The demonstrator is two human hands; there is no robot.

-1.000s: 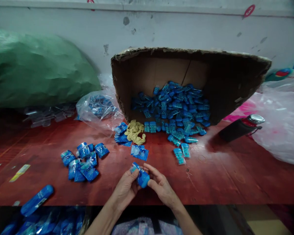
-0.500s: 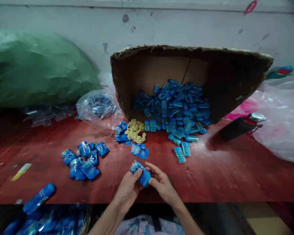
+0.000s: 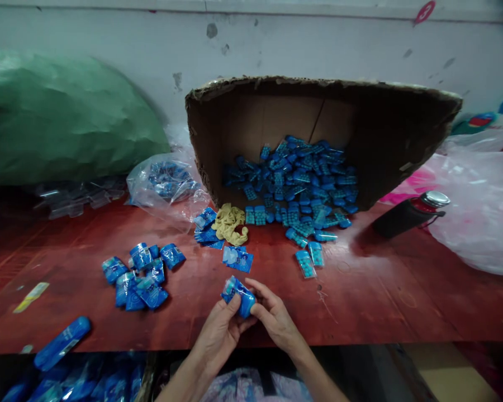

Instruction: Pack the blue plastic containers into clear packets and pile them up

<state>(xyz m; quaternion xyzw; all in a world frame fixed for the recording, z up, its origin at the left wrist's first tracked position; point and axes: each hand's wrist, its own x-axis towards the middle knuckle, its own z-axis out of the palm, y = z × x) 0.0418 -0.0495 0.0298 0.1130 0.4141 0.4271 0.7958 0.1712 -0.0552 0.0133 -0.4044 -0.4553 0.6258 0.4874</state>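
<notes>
Near the table's front edge, a small blue pack [image 3: 245, 300] with a clear end is held between both hands. My left hand [image 3: 221, 328] grips its lower left side, thumb on top. My right hand [image 3: 274, 315] pinches its right end with thumb and fingers. Just beyond lies a flat blue printed sleeve [image 3: 237, 259], beside a crumpled yellow cloth [image 3: 229, 223] and stacked blue sleeves [image 3: 206, 228]. A pile of blue packs [image 3: 140, 276] rests to the left. Two clear-fronted blue containers [image 3: 305, 263] lie to the right.
A cardboard box [image 3: 322, 84] on its side holds many blue containers [image 3: 297, 173]. A dark bottle [image 3: 406, 215] leans at the right by pink-white plastic bags [image 3: 482, 206]. Green sacking [image 3: 67, 117] and a clear bag [image 3: 163, 181] stand left. Blue packages [image 3: 84, 382] fill a box below.
The view has shifted slightly, so the table items appear a little further left. Both hands still hold the blue pack, with the right thumb and fingers moved slightly at its end.
</notes>
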